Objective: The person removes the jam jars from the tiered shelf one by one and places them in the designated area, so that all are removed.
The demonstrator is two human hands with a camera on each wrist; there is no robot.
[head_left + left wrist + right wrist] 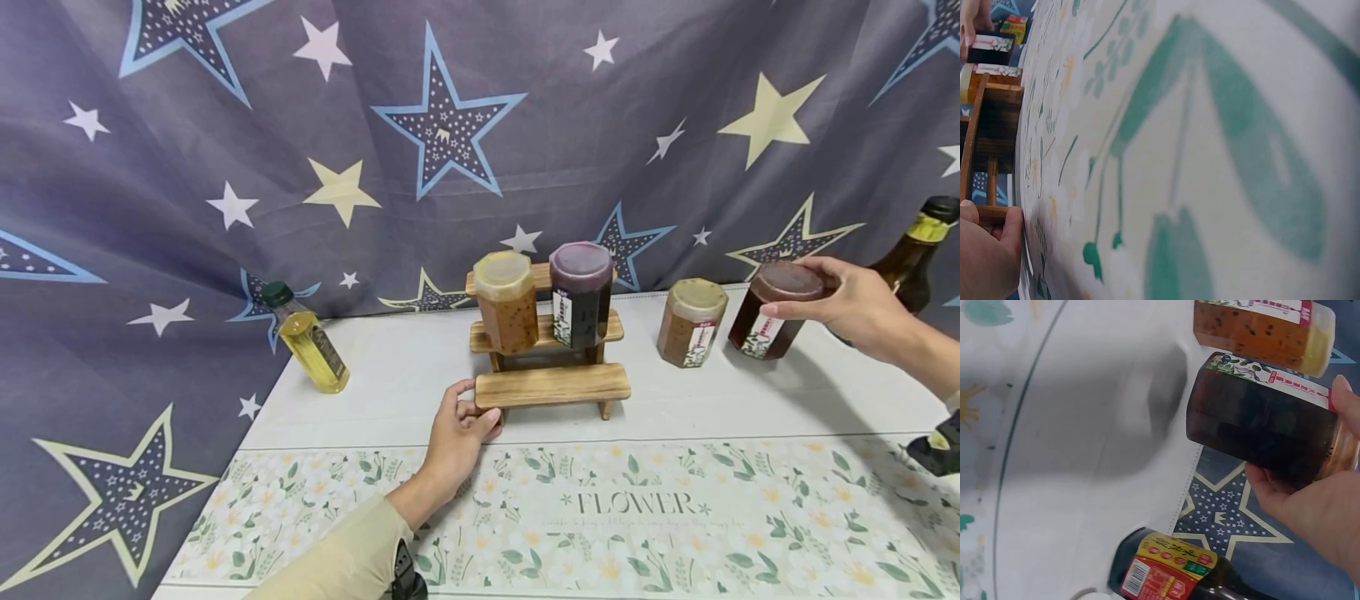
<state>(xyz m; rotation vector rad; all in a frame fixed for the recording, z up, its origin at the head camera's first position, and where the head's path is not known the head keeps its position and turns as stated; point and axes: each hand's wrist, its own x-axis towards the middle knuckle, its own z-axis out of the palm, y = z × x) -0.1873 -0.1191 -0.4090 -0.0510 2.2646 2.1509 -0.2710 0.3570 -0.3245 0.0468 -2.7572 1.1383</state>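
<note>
My left hand (457,433) grips the left end of the lowest step of a small wooden tiered rack (551,385); its thumb and fingers close around that end in the left wrist view. On the rack stand an amber jam jar (508,312) and a dark purple jam jar (581,304), side by side. At the right, my right hand (862,308) holds a dark red jam jar (1260,419) near its lid, thumb and fingers on opposite sides. Whether this jar's base touches the table I cannot tell. Close to its left stands a brownish-orange jam jar (686,333).
A bottle of yellow oil (311,350) stands at the table's left. Behind my right hand is a dark bottle (1169,569) with a red and yellow label. A flower-print strip (622,533) runs along the table's front, and a star-patterned cloth (450,225) hangs behind.
</note>
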